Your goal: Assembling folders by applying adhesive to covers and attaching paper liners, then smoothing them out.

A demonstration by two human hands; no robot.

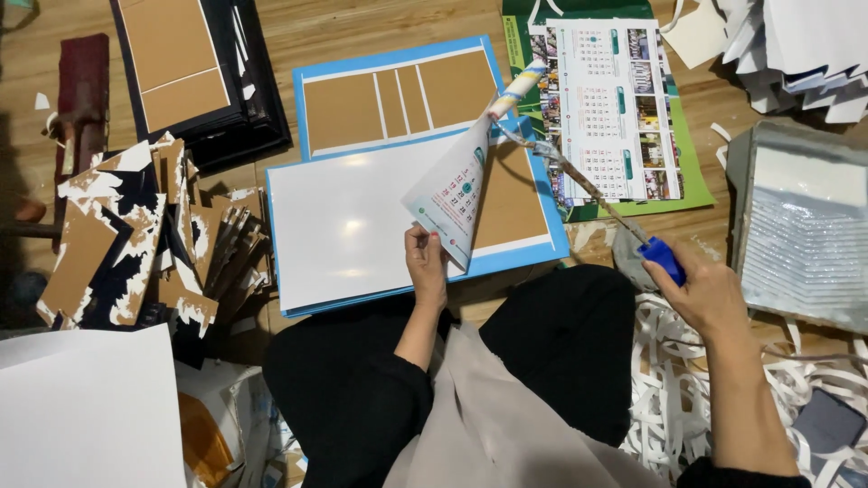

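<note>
My left hand (426, 265) pinches the lower edge of a printed calendar sheet (454, 192) and lifts it off a blue-bordered board (409, 208) with white and brown cardboard panels. My right hand (701, 291) grips the blue handle (663, 256) of a paint roller. Its long metal arm runs up-left to a small roller head (517, 88) over the top of the lifted sheet. The board lies on the wooden floor in front of my knees.
More printed calendar sheets (615, 108) lie on a green backing at the back right. A grey glue tray (803, 230) stands at the right. Torn cardboard scraps (127, 235) pile up at the left, black-framed boards (194, 72) behind them, white paper strips (669, 380) by my right knee.
</note>
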